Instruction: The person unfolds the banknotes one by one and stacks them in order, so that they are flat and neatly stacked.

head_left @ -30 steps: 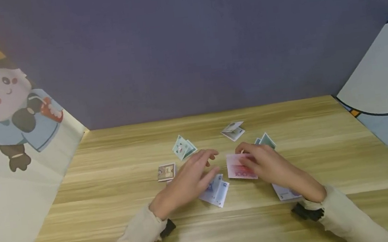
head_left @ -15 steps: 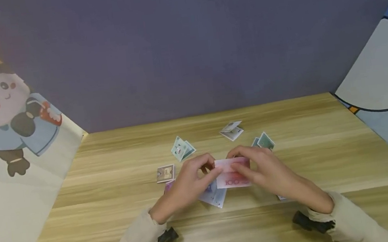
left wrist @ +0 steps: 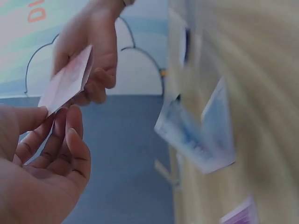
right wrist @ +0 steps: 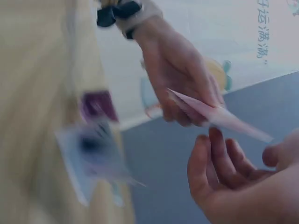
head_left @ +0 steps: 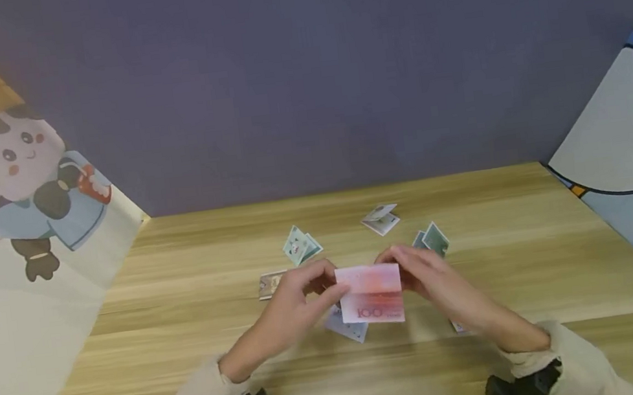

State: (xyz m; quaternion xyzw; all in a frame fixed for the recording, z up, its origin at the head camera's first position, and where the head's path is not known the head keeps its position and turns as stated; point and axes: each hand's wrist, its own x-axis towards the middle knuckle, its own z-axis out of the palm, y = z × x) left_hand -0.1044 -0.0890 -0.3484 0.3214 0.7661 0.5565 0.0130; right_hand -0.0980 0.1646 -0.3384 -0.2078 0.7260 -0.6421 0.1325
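Observation:
A pink banknote [head_left: 371, 295] marked 100, creased across its middle, is raised above the table. My left hand [head_left: 299, 304] pinches its left edge between thumb and fingers, as the left wrist view also shows. At the note's right edge is my right hand [head_left: 444, 287]; in the right wrist view its thumb and fingers [right wrist: 201, 158] are apart, close to the note, without a visible pinch. Beneath the held note, a blue banknote [head_left: 348, 329] lies folded on the table, partly covered. A purple note [left wrist: 240, 214] shows in the left wrist view.
Folded notes stand or lie around the hands: a green one [head_left: 301, 245], a brown one [head_left: 270, 285], a grey-white one [head_left: 380, 219] and a dark green one [head_left: 434, 239]. A dark panel [head_left: 326, 79] rises behind the wooden table [head_left: 182, 252].
My right hand brought the pink note left from the table, and my left hand took its left edge. The note is now nearer and raised; the right thumb has come off its front.

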